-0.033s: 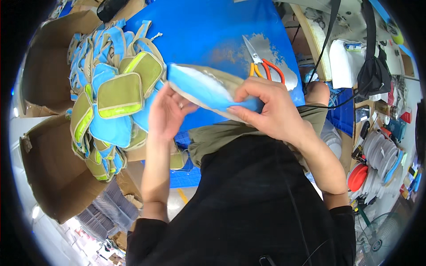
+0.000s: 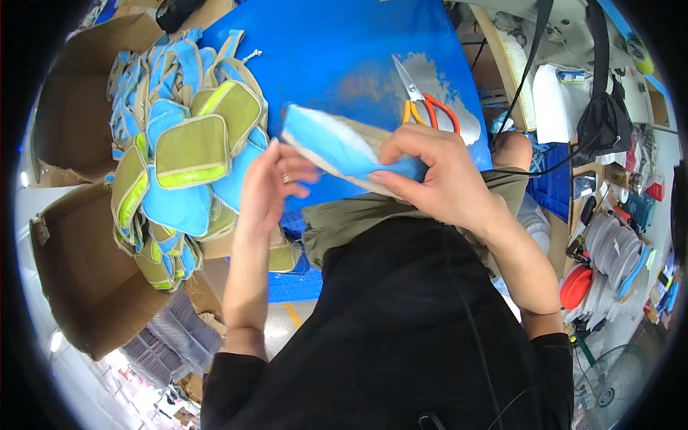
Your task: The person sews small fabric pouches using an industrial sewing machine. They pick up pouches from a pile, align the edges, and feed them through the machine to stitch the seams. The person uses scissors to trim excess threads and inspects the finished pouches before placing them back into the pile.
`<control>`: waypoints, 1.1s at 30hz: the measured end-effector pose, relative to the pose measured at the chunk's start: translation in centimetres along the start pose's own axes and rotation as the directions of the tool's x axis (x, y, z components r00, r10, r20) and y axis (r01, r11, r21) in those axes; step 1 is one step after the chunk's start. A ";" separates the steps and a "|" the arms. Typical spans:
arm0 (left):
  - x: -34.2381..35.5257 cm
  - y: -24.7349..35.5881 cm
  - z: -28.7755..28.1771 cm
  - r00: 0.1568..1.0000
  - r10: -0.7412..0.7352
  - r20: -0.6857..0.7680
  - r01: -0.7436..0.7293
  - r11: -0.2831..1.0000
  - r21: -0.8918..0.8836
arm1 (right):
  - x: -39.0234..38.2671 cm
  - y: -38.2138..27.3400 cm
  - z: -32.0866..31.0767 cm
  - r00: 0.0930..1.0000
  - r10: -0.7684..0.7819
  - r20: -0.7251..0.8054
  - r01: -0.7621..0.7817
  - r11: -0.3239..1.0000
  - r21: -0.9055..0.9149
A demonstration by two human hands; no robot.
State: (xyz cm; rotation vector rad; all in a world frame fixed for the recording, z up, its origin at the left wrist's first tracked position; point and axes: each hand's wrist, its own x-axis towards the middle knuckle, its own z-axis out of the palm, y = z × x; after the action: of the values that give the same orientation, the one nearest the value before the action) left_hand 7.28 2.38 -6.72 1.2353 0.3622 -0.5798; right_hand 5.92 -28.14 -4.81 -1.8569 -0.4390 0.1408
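Pinched between thumb and fingers of my right hand (image 2: 437, 172) is a blue and tan fabric piece (image 2: 326, 143), with a white inside or edge along its top. It is tilted, its free end up to the left. My left hand (image 2: 276, 179), a ring on one finger, is apart from that piece, fingers spread and a little blurred. Beside my left hand lies a heap of blue, olive and lime sewn fabric pouches (image 2: 192, 152), several with tan straps trailing at the back.
Scissors (image 2: 428, 100) with orange handles lie on the worn blue table (image 2: 308, 43). Two cardboard boxes (image 2: 86, 276) stand open at the left. At the right, a crowded bench (image 2: 519, 46) holds white cloth and black straps, with stacked white discs (image 2: 613, 244) below.
My left hand has come off the end of the fabric piece and moved slightly left. That free end has shifted a little to the right; my right hand keeps its grip.
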 end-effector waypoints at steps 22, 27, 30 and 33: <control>3.0 0.6 4.3 0.633 0.179 0.753 -0.737 0.437 0.516 | -0.8 0.8 0.0 0.986 -0.086 0.144 0.103 0.988 -0.112; 3.0 0.4 3.8 0.694 0.160 0.702 -0.653 0.550 0.521 | -0.7 0.5 -0.2 0.987 0.010 0.162 0.013 0.990 -0.138; 2.5 1.1 4.1 0.706 0.161 0.689 -0.649 0.534 0.541 | -0.2 0.2 0.5 0.994 -0.013 0.111 0.017 0.999 -0.036; 1.8 1.1 4.5 0.677 0.239 0.696 -0.711 0.459 0.533 | 0.2 0.0 -0.1 0.961 0.092 0.260 -0.111 0.992 0.061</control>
State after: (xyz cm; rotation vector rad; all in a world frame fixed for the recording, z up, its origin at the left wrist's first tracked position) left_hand 9.14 -2.05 -5.55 1.8451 -0.8614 -0.5321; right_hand 6.17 -28.12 -4.78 -1.7937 -0.5090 0.4662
